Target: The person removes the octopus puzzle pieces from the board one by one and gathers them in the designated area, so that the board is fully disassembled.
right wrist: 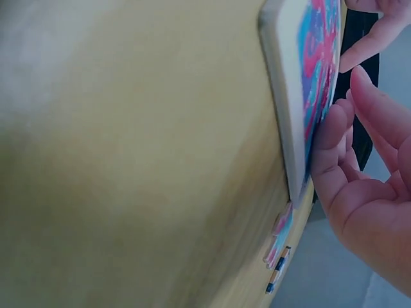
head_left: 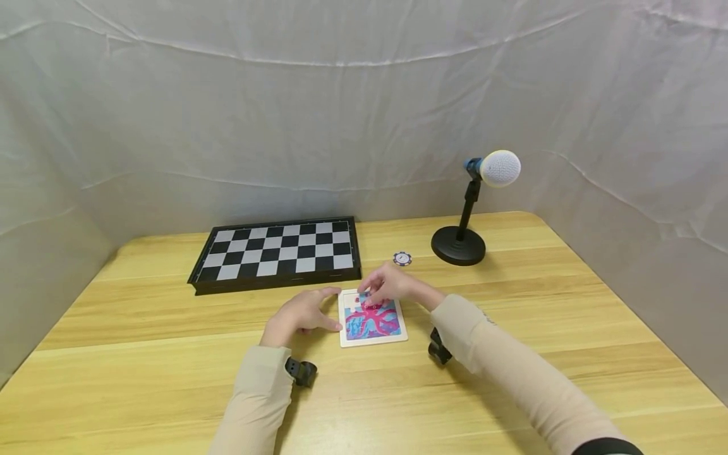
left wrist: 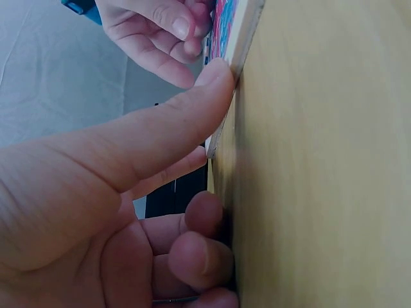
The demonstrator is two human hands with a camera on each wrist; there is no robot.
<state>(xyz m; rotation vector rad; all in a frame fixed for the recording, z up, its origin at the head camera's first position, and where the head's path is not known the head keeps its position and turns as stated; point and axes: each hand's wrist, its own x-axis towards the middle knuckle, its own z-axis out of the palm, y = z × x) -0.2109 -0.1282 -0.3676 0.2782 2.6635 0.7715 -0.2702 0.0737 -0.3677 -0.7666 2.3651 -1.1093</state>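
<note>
A jigsaw puzzle (head_left: 372, 323) of a pink octopus on blue lies in a white frame (head_left: 375, 342), its upper left showing bare white. My left hand (head_left: 301, 313) is at the frame's left side, thumb on the edge and index finger at the far corner; its other fingers curl loosely near the table. Over the puzzle's upper part, my right hand (head_left: 389, 282) pinches a small blue-and-red puzzle piece (head_left: 364, 295), partly covered by the fingers. Another loose pink-and-blue piece (right wrist: 279, 237) lies beside the frame in the right wrist view.
A black-and-white checkered board (head_left: 279, 249) lies behind the left hand. Past the right hand is a poker chip (head_left: 402, 258). At the back right a microphone (head_left: 500, 169) stands on a round black base (head_left: 458, 246). Grey cloth (head_left: 341, 126) hangs behind the wooden table (head_left: 364, 404).
</note>
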